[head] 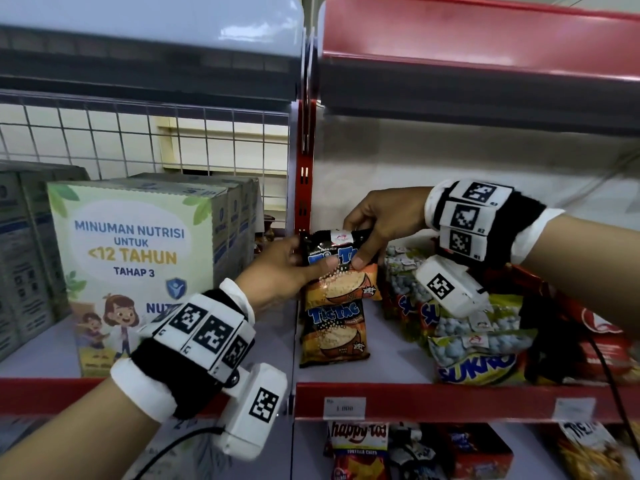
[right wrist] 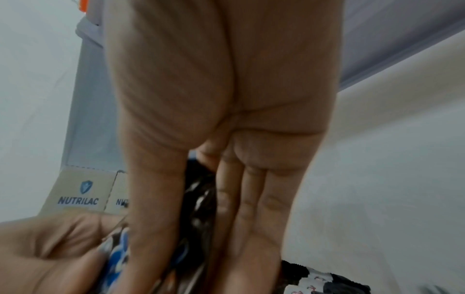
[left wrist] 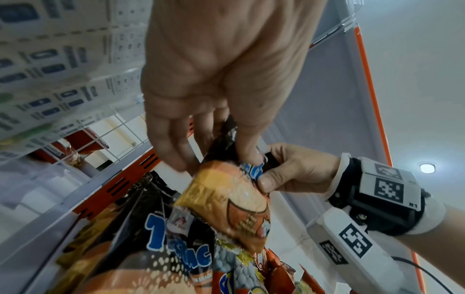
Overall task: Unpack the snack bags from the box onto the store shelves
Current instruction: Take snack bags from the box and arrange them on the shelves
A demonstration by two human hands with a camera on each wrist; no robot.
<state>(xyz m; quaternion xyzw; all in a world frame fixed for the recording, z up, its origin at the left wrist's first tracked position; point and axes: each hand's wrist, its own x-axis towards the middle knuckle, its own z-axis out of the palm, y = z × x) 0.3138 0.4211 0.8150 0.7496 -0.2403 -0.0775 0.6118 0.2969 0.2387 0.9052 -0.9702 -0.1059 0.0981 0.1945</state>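
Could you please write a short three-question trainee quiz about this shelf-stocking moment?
1. True or false: both hands, left and right, grip one Tic Tac bag.
2. The Sukro bags lie on which side of the flat Tic Tac bag? A. left B. right
3. Fill in: the box beside the red upright reads "Minuman ____".

Key: 1 true; 2 B; 3 Nutrisi.
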